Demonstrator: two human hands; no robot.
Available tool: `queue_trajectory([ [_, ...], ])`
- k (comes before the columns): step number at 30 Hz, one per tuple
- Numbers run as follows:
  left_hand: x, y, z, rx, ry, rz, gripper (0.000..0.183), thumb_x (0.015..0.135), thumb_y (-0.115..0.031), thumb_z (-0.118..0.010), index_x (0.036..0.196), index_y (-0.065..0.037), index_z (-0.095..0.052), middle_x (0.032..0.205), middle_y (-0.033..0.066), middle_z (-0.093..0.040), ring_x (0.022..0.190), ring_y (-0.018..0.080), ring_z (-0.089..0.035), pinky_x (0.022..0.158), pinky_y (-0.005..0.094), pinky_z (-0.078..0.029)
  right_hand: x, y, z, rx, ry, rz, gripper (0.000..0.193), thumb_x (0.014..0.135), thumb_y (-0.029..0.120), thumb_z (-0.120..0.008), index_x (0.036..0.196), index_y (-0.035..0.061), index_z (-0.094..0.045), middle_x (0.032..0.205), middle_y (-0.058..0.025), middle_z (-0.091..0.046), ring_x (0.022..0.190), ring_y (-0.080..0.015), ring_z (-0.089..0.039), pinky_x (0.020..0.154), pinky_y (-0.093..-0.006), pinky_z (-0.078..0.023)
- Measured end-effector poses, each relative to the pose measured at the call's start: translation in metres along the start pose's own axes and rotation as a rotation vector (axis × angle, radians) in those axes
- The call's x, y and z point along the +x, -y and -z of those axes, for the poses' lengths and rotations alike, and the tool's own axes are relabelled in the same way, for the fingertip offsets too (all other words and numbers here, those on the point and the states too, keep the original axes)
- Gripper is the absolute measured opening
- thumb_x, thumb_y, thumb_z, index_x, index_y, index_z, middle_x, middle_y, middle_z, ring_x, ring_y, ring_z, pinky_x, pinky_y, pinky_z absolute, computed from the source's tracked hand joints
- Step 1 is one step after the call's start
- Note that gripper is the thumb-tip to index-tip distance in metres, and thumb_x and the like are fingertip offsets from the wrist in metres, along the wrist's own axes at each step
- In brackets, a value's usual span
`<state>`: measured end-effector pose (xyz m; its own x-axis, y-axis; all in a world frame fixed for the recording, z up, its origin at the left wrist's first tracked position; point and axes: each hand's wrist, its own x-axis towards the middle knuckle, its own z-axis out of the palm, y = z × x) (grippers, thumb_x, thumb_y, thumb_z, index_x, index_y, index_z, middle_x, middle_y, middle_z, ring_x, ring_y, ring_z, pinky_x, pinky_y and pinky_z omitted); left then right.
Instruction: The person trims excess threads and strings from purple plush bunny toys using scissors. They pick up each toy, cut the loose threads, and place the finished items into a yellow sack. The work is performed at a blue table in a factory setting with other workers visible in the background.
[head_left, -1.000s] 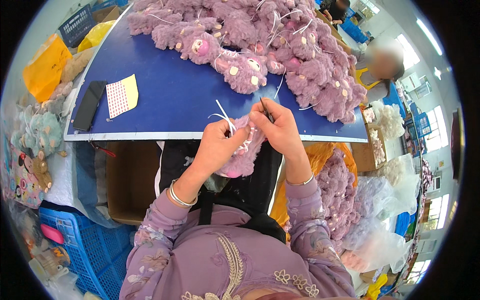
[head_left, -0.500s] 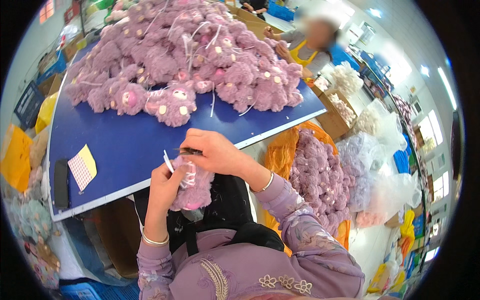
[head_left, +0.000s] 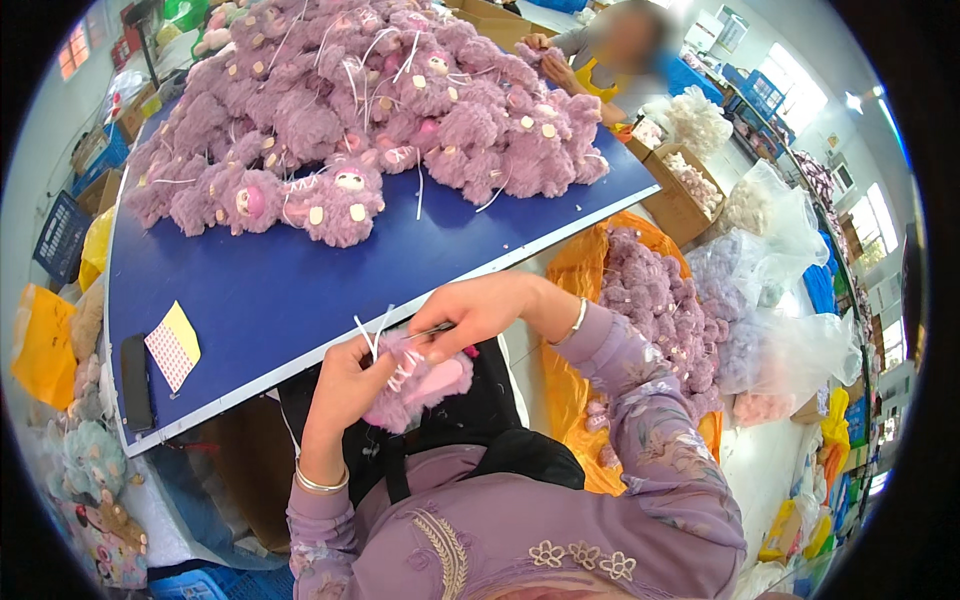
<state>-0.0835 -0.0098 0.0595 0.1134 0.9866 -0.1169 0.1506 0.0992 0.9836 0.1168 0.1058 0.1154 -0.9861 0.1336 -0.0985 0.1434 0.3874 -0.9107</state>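
Note:
Over my lap, just off the near table edge, is a fluffy purple plush toy (head_left: 405, 405) with criss-crossed white lacing and a pink ear-like patch. My left hand (head_left: 345, 385) is closed on its left side, thumb beside the lacing, and white lace ends (head_left: 372, 335) stick up near the fingers. Reaching in from the right, my right hand (head_left: 485, 312) is closed on a small, thin metal tool (head_left: 432, 331). The tool's tip is at the top of the plush toy, close to the lacing. My fingers hide most of the tool, so its exact kind is unclear.
A large heap of purple plush toys (head_left: 330, 110) covers the far part of the blue table (head_left: 290, 290). A dark oblong object (head_left: 136, 380) and a patterned card (head_left: 173, 345) lie at its left. An orange bag (head_left: 565, 400) of plush stands right; a co-worker (head_left: 600, 70) works beyond.
The plush toy has turned, so its pink patch now faces up at the right. The metal tool has moved from above the toy down to the lacing. My view has shifted slightly.

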Motion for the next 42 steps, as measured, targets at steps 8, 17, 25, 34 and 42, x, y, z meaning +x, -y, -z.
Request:
queue_trajectory([
  [8,0.011,0.007,0.0,-0.166,-0.15,0.007,0.013,0.085,-0.011,-0.064,0.086,0.002,-0.065,0.072,-0.0005,-0.064,0.063,0.0037,-0.055,0.054,0.021,-0.043,-0.03,0.024,0.013,0.071,-0.934,-0.234,0.03,0.097,0.03,-0.047,0.085,0.0038,-0.057,0.073,0.0019,-0.053,0.061,-0.007,-0.046,0.056,-0.0216,-0.038],
  [17,0.013,0.001,-0.004,-0.413,-0.184,-0.031,0.011,0.086,-0.01,-0.064,0.09,0.001,-0.062,0.075,0.001,-0.063,0.063,0.0038,-0.056,0.055,0.0198,-0.044,0.005,0.022,-0.047,-0.662,-0.528,-0.268,0.034,0.094,0.033,-0.05,0.084,0.001,-0.052,0.073,-0.0215,-0.058,0.072,-0.0428,-0.057,0.061,-0.0493,-0.043],
  [25,0.016,0.007,0.0,-0.498,-0.189,-0.005,0.01,0.085,-0.009,-0.061,0.085,0.001,-0.062,0.071,0.0017,-0.061,0.059,0.0045,-0.053,0.052,0.0217,-0.045,0.017,0.028,-0.047,-0.73,-0.597,-0.311,0.033,0.094,0.033,-0.051,0.084,0.0014,-0.053,0.077,-0.0194,-0.06,0.074,-0.0404,-0.059,0.062,-0.0487,-0.044],
  [34,0.011,0.0,0.003,-0.583,-0.108,-0.012,0.01,0.084,-0.007,-0.061,0.084,0.003,-0.058,0.073,0.0059,-0.065,0.059,0.0075,-0.058,0.053,0.023,-0.048,0.025,0.03,-0.045,-0.777,-0.557,-0.309,0.031,0.093,0.031,-0.052,0.084,0.0014,-0.054,0.079,-0.0188,-0.061,0.074,-0.0398,-0.059,0.063,-0.0483,-0.045],
  [42,0.011,0.004,0.004,-0.545,-0.131,0.0,0.01,0.084,-0.009,-0.063,0.087,0.001,-0.062,0.074,0.0035,-0.064,0.061,0.0059,-0.057,0.055,0.0222,-0.047,0.023,0.03,-0.042,-0.242,-0.689,-0.163,0.032,0.096,0.029,-0.051,0.087,-0.0007,-0.057,0.069,-0.0071,-0.058,0.061,-0.0165,-0.057,0.058,-0.0316,-0.045],
])
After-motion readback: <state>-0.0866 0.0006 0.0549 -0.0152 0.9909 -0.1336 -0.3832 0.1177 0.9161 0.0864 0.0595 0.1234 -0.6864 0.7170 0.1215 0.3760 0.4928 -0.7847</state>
